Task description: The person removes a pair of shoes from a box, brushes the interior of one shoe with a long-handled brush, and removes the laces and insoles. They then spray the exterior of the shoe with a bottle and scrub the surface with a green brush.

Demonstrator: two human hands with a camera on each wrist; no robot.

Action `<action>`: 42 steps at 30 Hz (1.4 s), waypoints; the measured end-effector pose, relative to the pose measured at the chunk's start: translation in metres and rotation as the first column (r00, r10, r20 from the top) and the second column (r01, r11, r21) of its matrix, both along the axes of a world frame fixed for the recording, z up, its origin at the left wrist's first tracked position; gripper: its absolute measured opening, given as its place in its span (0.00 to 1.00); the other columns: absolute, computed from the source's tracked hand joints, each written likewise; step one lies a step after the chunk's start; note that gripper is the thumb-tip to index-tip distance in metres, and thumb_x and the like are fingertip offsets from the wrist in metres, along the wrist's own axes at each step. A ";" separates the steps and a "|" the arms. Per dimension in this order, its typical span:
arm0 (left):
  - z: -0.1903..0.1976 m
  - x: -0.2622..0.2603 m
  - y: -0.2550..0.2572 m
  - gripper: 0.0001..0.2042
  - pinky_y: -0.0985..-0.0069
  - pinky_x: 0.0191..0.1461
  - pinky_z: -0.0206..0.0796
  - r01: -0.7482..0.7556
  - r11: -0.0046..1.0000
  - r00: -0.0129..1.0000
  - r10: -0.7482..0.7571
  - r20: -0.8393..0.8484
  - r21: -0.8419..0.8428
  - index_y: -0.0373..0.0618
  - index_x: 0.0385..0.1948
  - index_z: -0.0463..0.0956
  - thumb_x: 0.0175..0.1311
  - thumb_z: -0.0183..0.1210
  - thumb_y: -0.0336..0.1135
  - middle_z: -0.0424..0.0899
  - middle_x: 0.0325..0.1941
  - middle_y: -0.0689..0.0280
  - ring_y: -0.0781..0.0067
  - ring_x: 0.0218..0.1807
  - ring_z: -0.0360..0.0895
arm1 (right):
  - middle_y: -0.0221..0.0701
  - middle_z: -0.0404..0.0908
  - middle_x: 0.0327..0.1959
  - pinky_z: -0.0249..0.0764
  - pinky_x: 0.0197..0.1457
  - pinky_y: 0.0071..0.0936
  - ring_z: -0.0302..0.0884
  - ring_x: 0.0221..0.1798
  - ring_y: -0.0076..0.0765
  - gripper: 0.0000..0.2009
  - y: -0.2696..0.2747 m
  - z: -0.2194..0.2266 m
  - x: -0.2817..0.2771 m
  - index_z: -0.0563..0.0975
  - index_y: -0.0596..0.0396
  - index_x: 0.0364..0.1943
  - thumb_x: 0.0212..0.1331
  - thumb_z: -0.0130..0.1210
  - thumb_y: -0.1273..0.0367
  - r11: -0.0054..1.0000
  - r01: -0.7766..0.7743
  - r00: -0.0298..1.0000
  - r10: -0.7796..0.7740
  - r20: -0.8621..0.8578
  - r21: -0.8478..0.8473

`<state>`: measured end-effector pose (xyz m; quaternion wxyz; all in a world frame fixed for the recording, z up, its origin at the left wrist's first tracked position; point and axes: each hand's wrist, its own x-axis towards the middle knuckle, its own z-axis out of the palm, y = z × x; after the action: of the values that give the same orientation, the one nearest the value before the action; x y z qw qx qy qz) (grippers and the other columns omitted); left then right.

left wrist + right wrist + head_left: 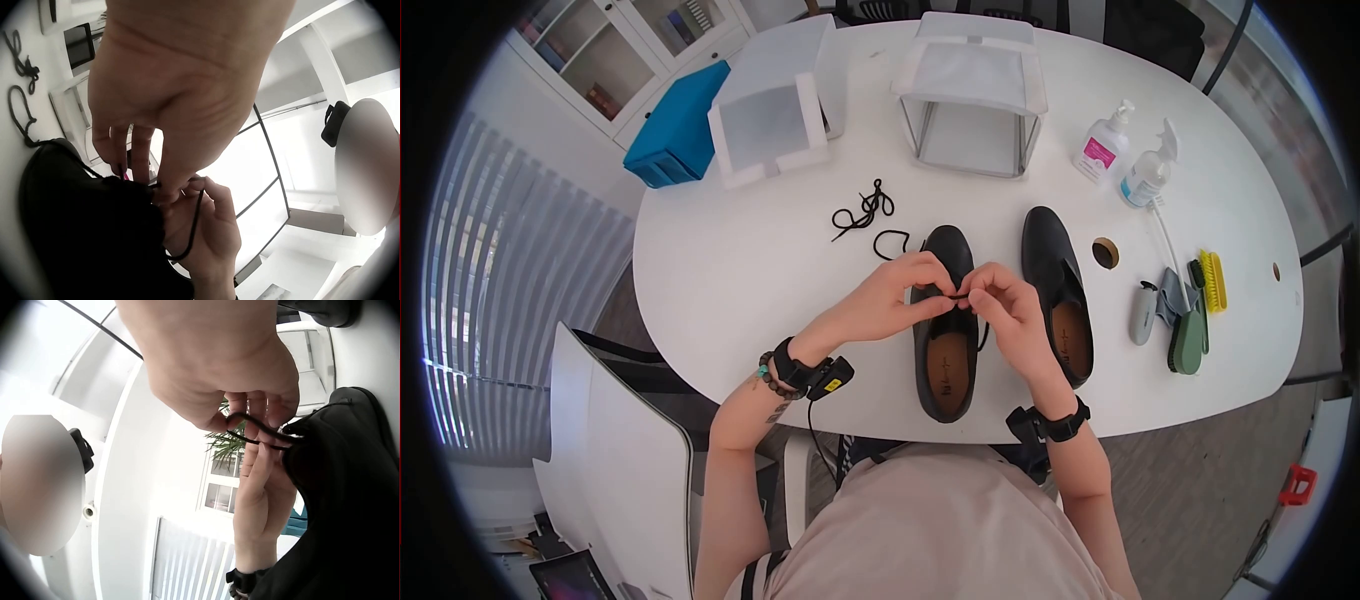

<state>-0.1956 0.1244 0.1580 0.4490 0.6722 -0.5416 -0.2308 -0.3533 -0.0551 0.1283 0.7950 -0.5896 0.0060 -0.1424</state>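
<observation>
Both hands meet over the tongue of a black leather shoe (948, 375), whose toe points away from me. My left hand (890, 300) pinches a thin black shoelace (960, 297) between thumb and fingertips. From the other side my right hand (1008, 318) pinches the same lace. A bend of lace (250, 419) runs from the right fingertips toward the shoe's eyelets in the right wrist view. Another stretch (195, 228) hangs in a curve beside the right hand in the left wrist view. The matching black shoe (1050, 245) stands just right of the right hand.
A second black lace (865, 210) lies loosely bundled beyond the left hand. At the back stand two white boxes (770, 130) (975, 80) and a blue case (678, 125). Pump bottles (1103, 145), a green brush (1187, 343), a yellow brush (1213, 280) and a grey cloth (1172, 298) are to the right.
</observation>
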 end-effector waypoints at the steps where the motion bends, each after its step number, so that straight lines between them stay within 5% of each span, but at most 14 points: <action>1: 0.003 -0.001 -0.002 0.05 0.67 0.55 0.73 -0.010 1.000 0.997 0.012 0.073 -0.023 0.43 0.43 0.88 0.69 0.70 0.26 0.87 0.44 0.68 0.67 0.48 0.80 | 0.29 0.81 0.46 0.75 0.56 0.26 0.79 0.48 0.25 0.06 0.000 0.000 -0.001 0.79 0.55 0.44 0.68 0.63 0.79 1.000 -0.001 1.000 0.001 0.001 0.000; 4: 0.011 -0.004 -0.007 0.04 0.68 0.51 0.71 -0.026 0.997 0.999 0.027 0.020 -0.067 0.43 0.43 0.88 0.70 0.68 0.25 0.87 0.40 0.68 0.69 0.45 0.78 | 0.25 0.83 0.43 0.75 0.52 0.23 0.81 0.45 0.23 0.11 0.001 0.008 -0.004 0.77 0.54 0.48 0.66 0.66 0.79 0.998 0.019 0.999 -0.016 -0.048 0.062; 6: 0.011 -0.006 -0.010 0.05 0.69 0.50 0.71 -0.033 0.997 0.999 0.032 -0.023 -0.065 0.43 0.43 0.88 0.69 0.68 0.24 0.87 0.40 0.68 0.70 0.44 0.79 | 0.24 0.83 0.40 0.76 0.48 0.22 0.81 0.41 0.21 0.17 -0.001 0.019 -0.006 0.77 0.54 0.50 0.60 0.72 0.77 0.941 0.043 0.990 -0.085 -0.110 -0.337; 9: 0.006 -0.007 -0.015 0.05 0.70 0.47 0.72 -0.031 0.996 0.998 0.026 -0.055 -0.086 0.43 0.44 0.88 0.70 0.67 0.25 0.85 0.39 0.67 0.71 0.41 0.80 | 0.23 0.84 0.38 0.77 0.43 0.24 0.82 0.38 0.22 0.22 -0.004 0.018 -0.002 0.76 0.54 0.51 0.56 0.77 0.76 0.870 0.072 0.984 -0.142 -0.107 -0.487; 18: 0.008 -0.013 -0.012 0.06 0.68 0.43 0.73 -0.080 0.996 0.994 0.083 0.074 -0.041 0.50 0.44 0.90 0.71 0.67 0.29 0.81 0.40 0.67 0.68 0.39 0.81 | 0.33 0.88 0.38 0.76 0.36 0.24 0.82 0.33 0.24 0.19 0.015 0.015 0.005 0.77 0.57 0.51 0.59 0.75 0.76 0.790 0.197 0.967 -0.253 -0.016 -0.580; 23: -0.006 -0.003 -0.014 0.05 0.68 0.44 0.73 -0.057 0.995 0.995 0.064 0.083 -0.082 0.50 0.44 0.90 0.70 0.68 0.30 0.80 0.39 0.66 0.65 0.39 0.80 | 0.33 0.88 0.34 0.75 0.34 0.24 0.79 0.28 0.23 0.14 0.018 0.010 0.009 0.77 0.58 0.49 0.64 0.70 0.79 0.795 0.236 0.955 -0.295 -0.017 -0.559; 28: -0.010 0.001 -0.014 0.06 0.71 0.44 0.71 -0.023 0.988 0.997 0.035 0.076 -0.154 0.46 0.48 0.86 0.74 0.66 0.29 0.80 0.39 0.69 0.73 0.40 0.80 | 0.30 0.87 0.33 0.75 0.34 0.24 0.78 0.28 0.19 0.12 0.020 0.003 0.012 0.78 0.56 0.50 0.66 0.66 0.80 0.778 0.279 0.949 -0.313 0.038 -0.562; 30: -0.004 0.001 -0.010 0.07 0.74 0.43 0.71 -0.057 0.994 0.997 0.052 -0.053 -0.091 0.44 0.50 0.85 0.74 0.65 0.28 0.81 0.39 0.70 0.76 0.41 0.80 | 0.28 0.86 0.34 0.75 0.33 0.22 0.80 0.30 0.17 0.12 0.022 0.003 0.014 0.78 0.56 0.50 0.66 0.65 0.81 0.898 0.408 0.905 -0.422 -0.058 -0.164; 34: -0.018 0.009 -0.009 0.11 0.80 0.42 0.71 -0.104 0.994 0.958 0.094 -0.271 -0.022 0.42 0.55 0.81 0.74 0.62 0.25 0.80 0.43 0.70 0.82 0.42 0.79 | 0.28 0.85 0.37 0.76 0.36 0.22 0.81 0.32 0.18 0.11 0.002 0.014 0.001 0.79 0.56 0.49 0.66 0.65 0.81 0.906 0.417 0.907 -0.420 -0.030 -0.071; 37: -0.019 0.004 -0.011 0.11 0.82 0.42 0.71 -0.126 0.990 0.975 0.111 -0.190 -0.066 0.43 0.53 0.82 0.72 0.63 0.23 0.79 0.49 0.67 0.81 0.42 0.80 | 0.28 0.87 0.34 0.77 0.44 0.27 0.83 0.37 0.22 0.07 -0.004 0.033 -0.023 0.84 0.59 0.42 0.63 0.68 0.79 0.882 0.014 1.000 -0.002 0.026 -0.471; 40: -0.002 -0.001 -0.011 0.10 0.77 0.44 0.73 -0.086 0.995 0.992 0.090 -0.091 0.042 0.44 0.52 0.83 0.71 0.64 0.28 0.77 0.52 0.66 0.76 0.43 0.80 | 0.30 0.87 0.31 0.77 0.44 0.27 0.84 0.38 0.26 0.07 -0.009 0.047 -0.032 0.86 0.59 0.41 0.61 0.70 0.78 0.839 -0.156 0.972 0.223 0.067 -0.521; 42: 0.000 -0.002 -0.013 0.10 0.73 0.46 0.74 -0.100 0.990 0.995 0.102 -0.016 0.098 0.43 0.50 0.84 0.70 0.65 0.31 0.78 0.50 0.64 0.73 0.44 0.81 | 0.33 0.87 0.30 0.78 0.43 0.28 0.84 0.36 0.30 0.06 -0.009 0.051 -0.028 0.85 0.61 0.40 0.61 0.71 0.77 0.841 -0.049 0.995 0.086 0.045 -0.539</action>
<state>-0.1981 0.1112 0.1580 0.4327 0.7173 -0.4902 -0.2408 -0.3818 -0.0646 0.1793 0.6025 -0.7832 -0.0816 -0.1301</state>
